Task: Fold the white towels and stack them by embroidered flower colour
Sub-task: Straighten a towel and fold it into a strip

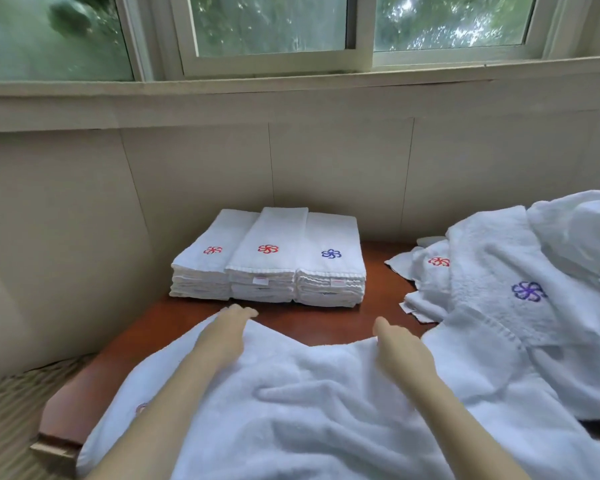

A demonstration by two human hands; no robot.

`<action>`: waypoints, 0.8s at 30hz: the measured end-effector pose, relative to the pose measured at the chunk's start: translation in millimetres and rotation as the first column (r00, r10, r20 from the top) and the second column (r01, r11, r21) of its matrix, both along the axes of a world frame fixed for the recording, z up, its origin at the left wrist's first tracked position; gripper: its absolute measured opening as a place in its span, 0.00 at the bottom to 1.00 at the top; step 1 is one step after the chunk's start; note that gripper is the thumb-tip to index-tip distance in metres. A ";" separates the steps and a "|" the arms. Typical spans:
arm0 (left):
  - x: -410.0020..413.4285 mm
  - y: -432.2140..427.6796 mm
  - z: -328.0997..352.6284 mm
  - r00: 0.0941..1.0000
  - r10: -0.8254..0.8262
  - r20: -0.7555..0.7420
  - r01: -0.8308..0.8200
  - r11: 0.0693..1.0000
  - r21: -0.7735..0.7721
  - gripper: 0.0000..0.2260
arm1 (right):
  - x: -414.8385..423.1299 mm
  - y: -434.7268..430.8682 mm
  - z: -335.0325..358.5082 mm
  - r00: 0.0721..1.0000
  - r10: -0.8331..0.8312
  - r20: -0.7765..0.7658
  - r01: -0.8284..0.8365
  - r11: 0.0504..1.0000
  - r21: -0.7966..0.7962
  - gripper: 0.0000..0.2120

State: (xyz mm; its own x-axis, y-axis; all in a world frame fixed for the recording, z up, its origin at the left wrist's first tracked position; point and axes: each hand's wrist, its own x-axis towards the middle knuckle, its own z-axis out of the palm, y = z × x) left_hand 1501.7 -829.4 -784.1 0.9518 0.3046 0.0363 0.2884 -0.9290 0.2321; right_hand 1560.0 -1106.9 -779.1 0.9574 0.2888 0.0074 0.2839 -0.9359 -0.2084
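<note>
Both hands — left hand [227, 332], right hand [400, 346] — pinch the unfolded towel [291, 393] by its far edge, spreading it; folding in half likely follows.

A: What's on your feed?
B: I see the left hand [230, 332] gripping the far corner of the spread towel [291, 410]. The right hand [400, 346] rests on its far edge, fingers hidden.
A: Beyond them?
B: On the table [314, 325]: left red-flower stack [208, 261], middle red-flower stack [267, 252] and blue-flower stack [331, 258], touching. Unfolded towels [492, 258] are heaped on the right.
</note>
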 end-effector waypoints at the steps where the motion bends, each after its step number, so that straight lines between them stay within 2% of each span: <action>1: 6.3 -6.5 -5.0 0.992 -0.119 -0.030 0.117 0.992 -0.046 0.30 | 9.1 -6.9 -2.2 0.998 0.010 0.054 -0.006 0.998 -0.063 0.11; 3: 18.0 -8.4 -9.0 0.974 -0.202 -0.104 0.200 0.979 -0.036 0.28 | 25.3 -20.5 -4.8 0.998 0.064 -0.030 -0.069 0.972 -0.223 0.16; 5: 24.5 -2.6 -4.3 0.969 -0.172 -0.180 0.176 0.984 0.009 0.16 | 37.0 -32.9 -6.5 0.986 0.062 -0.157 -0.108 0.946 -0.304 0.12; 6: 26.1 1.1 -0.1 0.956 -0.149 -0.251 0.166 0.985 0.045 0.10 | 41.9 -39.2 -5.0 0.984 0.053 -0.173 -0.112 0.930 -0.349 0.09; 8: 22.4 13.7 9.2 0.934 -0.105 -0.340 0.148 0.984 0.103 0.06 | 47.2 -49.2 3.5 0.973 0.007 -0.229 -0.107 0.898 -0.427 0.08; 10: 13.3 32.5 16.1 0.970 -0.032 -0.242 0.051 0.996 0.073 0.07 | 46.4 -56.7 13.5 0.950 -0.045 -0.310 -0.125 0.853 -0.507 0.14; 12: 1.2 51.2 24.3 0.997 0.074 -0.017 -0.073 0.997 0.016 0.06 | 42.9 -60.8 22.7 0.936 -0.085 -0.342 -0.143 0.795 -0.589 0.18; 14: -8.0 63.7 36.2 0.962 0.165 0.219 -0.163 0.986 -0.025 0.06 | 37.5 -60.9 34.5 0.939 -0.066 -0.337 -0.166 0.772 -0.613 0.18; 16: -14.7 66.3 54.4 0.882 0.220 0.416 -0.205 0.975 -0.083 0.07 | 33.7 -54.3 48.7 0.978 -0.033 -0.208 -0.074 0.870 -0.487 0.16; 17: -18.6 65.1 66.1 0.830 0.240 0.503 -0.217 0.971 -0.104 0.07 | 30.8 -50.0 58.1 0.994 -0.063 -0.087 0.030 0.939 -0.343 0.13; 19: -24.2 65.0 90.5 0.705 0.256 0.661 -0.254 0.962 -0.101 0.08 | 26.4 -41.0 83.0 0.954 -0.230 0.190 0.241 0.970 -0.034 0.15; 21: -28.4 68.8 112.2 0.601 0.271 0.752 -0.272 0.954 -0.126 0.07 | 25.9 -36.2 109.6 0.850 -0.388 0.356 0.290 0.909 0.299 0.12; 23: -31.5 71.7 130.1 0.556 0.300 0.775 -0.228 0.952 -0.205 0.07 | 22.0 -33.2 132.3 0.770 -0.529 0.356 0.203 0.733 0.649 0.08; 24: -32.2 72.8 136.0 0.571 0.285 0.770 -0.204 0.958 -0.203 0.10 | 19.8 -31.6 138.6 0.760 -0.563 0.324 0.149 0.636 0.757 0.08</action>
